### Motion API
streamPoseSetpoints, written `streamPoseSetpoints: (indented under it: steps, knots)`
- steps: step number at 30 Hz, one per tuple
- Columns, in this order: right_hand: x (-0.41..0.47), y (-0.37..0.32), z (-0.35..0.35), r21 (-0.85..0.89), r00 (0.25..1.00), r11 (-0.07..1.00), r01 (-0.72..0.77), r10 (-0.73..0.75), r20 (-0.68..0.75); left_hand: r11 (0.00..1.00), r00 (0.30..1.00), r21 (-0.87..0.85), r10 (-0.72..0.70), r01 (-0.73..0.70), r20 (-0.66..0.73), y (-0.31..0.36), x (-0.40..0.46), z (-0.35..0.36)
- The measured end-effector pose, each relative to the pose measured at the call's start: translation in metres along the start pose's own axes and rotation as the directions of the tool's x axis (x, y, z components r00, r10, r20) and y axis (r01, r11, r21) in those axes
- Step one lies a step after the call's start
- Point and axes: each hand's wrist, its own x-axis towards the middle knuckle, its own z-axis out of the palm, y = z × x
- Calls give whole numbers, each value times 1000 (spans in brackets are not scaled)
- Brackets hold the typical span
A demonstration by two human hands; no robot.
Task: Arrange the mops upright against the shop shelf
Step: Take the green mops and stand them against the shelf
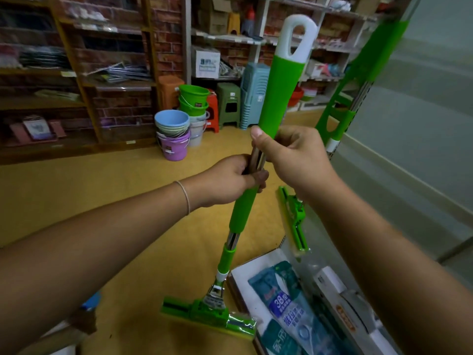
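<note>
I hold a green sponge mop [279, 98] nearly upright in front of me, its white hanging loop at the top and its wrapped sponge head [208, 313] on the yellow floor. My left hand [230, 180] grips the shaft just above the lower green sleeve. My right hand [294, 155] grips the bottom of the upper green handle, thumb up. A second green mop [358, 73] leans upright against the pale shelf side [422, 124] at the right, its sponge head [294, 221] on the floor.
Packaged goods [294, 303] lie on a low shelf at the bottom right beside the mop head. Stacked plastic buckets [174, 134] and stools [227, 103] stand on the floor ahead. Wooden shelving [76, 73] with goods lines the left and back walls.
</note>
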Motion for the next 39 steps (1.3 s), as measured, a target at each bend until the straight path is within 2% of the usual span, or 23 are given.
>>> streamPoseSetpoints:
  steps: [4, 9, 13, 18, 23, 28, 33, 39]
  knots:
    - [39, 23, -21, -1, 1000, 1000, -3, 3, 31, 1000, 999, 6, 21, -21, 42, -6, 52, 2]
    - [79, 46, -38, -63, 1000, 998, 31, -31, 1, 1000, 997, 3, 24, -24, 71, -13, 108, 1]
    - [107, 54, -44, -87, 997, 996, 34, -39, -66, 998, 990, 8, 67, -69, 121, -9, 145, -7]
    - [147, 52, -51, -120, 979, 992, 27, -51, -195, 985, 966, -99, 162, -144, 202, 7, 197, -21]
    - [186, 39, -58, -99, 928, 995, 11, -47, -370, 942, 894, -200, 321, -268, 313, 37, 240, -38]
    - [217, 16, -68, -168, 858, 986, -9, -78, -507, 903, 806, -238, 427, -358, 409, 65, 278, -55]
    - [243, -4, -76, -250, 795, 967, -49, -114, -596, 886, 754, -315, 458, -341, 472, 86, 311, -68]
    - [268, -31, -91, -235, 741, 968, -90, -93, -665, 885, 709, -345, 460, -314, 535, 117, 343, -74]
